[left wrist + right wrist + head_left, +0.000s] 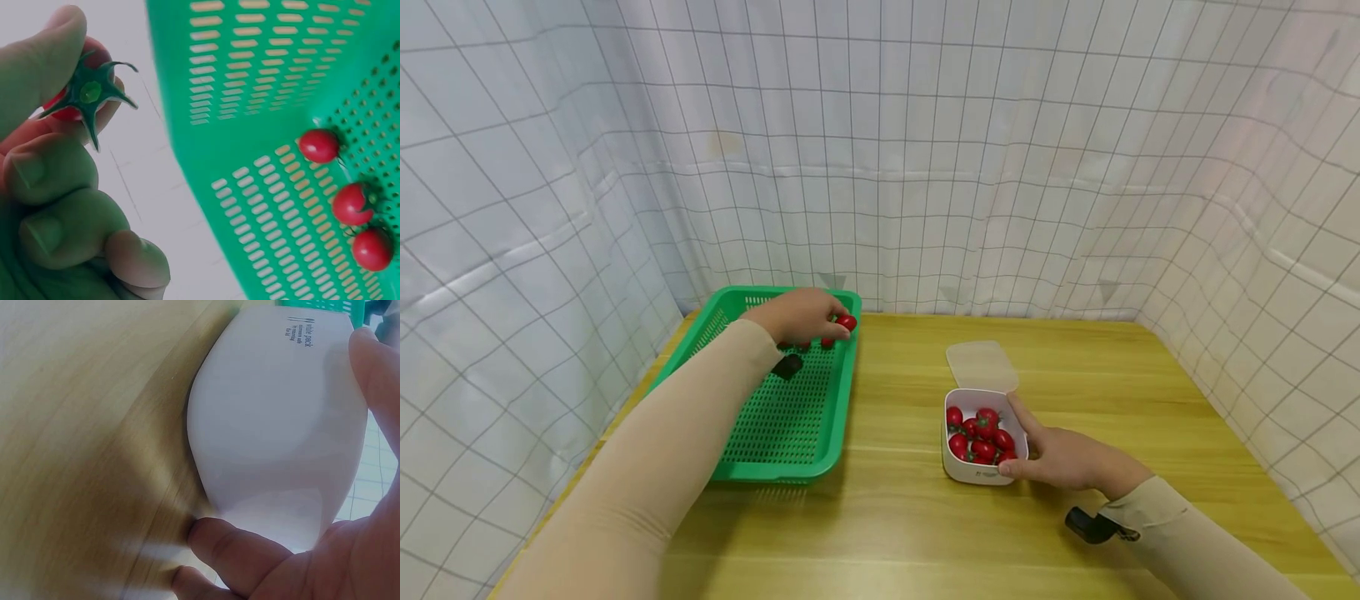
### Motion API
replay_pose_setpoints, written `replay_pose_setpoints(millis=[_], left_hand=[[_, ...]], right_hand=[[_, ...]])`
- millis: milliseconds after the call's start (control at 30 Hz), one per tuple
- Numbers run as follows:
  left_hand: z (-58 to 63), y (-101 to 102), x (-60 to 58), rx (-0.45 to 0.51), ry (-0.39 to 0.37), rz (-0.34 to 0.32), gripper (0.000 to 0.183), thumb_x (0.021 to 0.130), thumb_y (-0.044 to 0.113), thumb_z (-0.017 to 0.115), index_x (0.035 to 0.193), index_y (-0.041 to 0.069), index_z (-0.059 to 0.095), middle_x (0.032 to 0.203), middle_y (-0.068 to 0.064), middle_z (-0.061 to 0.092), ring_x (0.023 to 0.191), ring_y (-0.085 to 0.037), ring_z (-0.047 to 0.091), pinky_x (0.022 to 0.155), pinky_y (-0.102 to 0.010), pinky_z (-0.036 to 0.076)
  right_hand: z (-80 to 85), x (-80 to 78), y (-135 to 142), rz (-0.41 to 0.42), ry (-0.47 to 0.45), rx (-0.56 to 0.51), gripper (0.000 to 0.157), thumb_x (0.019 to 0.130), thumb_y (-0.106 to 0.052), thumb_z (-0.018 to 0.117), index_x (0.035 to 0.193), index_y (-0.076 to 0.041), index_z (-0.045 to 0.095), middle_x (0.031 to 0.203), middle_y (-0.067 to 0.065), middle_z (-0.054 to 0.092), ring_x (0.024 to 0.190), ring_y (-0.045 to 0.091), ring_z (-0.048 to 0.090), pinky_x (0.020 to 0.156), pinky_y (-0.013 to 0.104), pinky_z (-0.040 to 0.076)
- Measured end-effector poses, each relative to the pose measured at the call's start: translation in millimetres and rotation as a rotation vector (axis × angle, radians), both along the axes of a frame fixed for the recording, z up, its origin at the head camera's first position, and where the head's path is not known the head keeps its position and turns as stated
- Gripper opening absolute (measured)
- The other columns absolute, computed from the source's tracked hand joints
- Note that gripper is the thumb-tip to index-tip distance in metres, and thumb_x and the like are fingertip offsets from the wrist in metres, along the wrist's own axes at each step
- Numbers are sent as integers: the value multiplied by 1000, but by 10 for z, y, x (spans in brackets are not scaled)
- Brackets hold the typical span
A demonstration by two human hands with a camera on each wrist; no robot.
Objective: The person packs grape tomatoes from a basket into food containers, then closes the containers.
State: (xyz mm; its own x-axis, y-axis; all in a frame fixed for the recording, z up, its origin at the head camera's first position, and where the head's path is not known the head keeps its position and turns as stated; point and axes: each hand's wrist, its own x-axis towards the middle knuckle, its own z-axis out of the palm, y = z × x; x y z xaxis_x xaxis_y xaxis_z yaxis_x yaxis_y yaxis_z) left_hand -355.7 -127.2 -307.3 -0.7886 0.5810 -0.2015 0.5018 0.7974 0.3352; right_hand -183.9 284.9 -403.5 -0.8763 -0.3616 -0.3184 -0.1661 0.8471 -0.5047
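Red tomato (pixel 847 322), small, with a green star-shaped cap, held in the left hand (pixel 801 315) by the right rim of a green basket (pixel 839 417), near its far right corner; the basket lies along the left edge of the table (pixel 895 517), reaching toward the far left corner; at least three more tomatoes (pixel 353 204) lie inside it. Thumb and index finger pinch the single fruit, cap facing the wrist camera; the other fingers (pixel 53 169) curl toward the palm; so narrow a grip seems chosen to hold it without squashing.

Near the middle of the table, well apart from the basket, an upright white box (pixel 966 472) holds a cluster of tomatoes (pixel 985 419); the right hand (pixel 1067 457) grips its right side, thumb by the near rim and fingers spread apart from it round the box, probably to steady it; a translucent lid (pixel 981 365) lies flat just behind, toward the far edge, likely set there to leave the top uncovered.
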Motion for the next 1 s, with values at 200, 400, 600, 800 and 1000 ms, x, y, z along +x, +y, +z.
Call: replay_pose_setpoints(millis=[200, 400, 600, 800, 1000], left_hand=[[52, 141, 54, -17, 63, -44, 46, 105, 43, 64, 142, 15, 67, 85, 2, 71, 74, -14, 63, 88, -37, 52], [129, 303, 172, -12, 100, -107, 44, 105, 42, 65, 139, 14, 69, 98, 0, 71, 76, -14, 58, 79, -33, 49], [160, 482, 272, -35, 166, -182, 39, 104, 43, 65, 126, 12, 74, 87, 1, 64, 77, -15, 52, 71, -30, 46], [157, 667, 348, -50, 183, -213, 40, 104, 44, 65, 127, 13, 74, 91, 1, 66, 81, -16, 55, 74, -31, 47], [111, 837, 396, -74, 229, -278, 40, 104, 45, 66, 127, 14, 74, 90, 2, 66, 81, -16, 55, 74, -30, 46]], right_hand=[[0, 4, -2, -1, 3, 0, 119, 95, -62, 69, 169, -11, -10, 156, 33, 48, 137, 46, 57, 112, 65, 44], [0, 9, 0, -1, -2, -3, 119, 96, -61, 68, 169, -11, -11, 157, 33, 47, 137, 46, 56, 112, 64, 44], [-9, 6, 6, 4, 4, -5, 119, 96, -62, 68, 169, -11, -10, 157, 32, 47, 137, 45, 57, 112, 64, 45], [-23, -1, 10, 6, 9, -2, 118, 96, -62, 68, 169, -11, -10, 158, 32, 46, 137, 45, 57, 112, 64, 44], [-18, -2, 6, 7, 5, 2, 118, 96, -62, 67, 169, -11, -11, 157, 33, 47, 137, 47, 57, 112, 64, 44]])
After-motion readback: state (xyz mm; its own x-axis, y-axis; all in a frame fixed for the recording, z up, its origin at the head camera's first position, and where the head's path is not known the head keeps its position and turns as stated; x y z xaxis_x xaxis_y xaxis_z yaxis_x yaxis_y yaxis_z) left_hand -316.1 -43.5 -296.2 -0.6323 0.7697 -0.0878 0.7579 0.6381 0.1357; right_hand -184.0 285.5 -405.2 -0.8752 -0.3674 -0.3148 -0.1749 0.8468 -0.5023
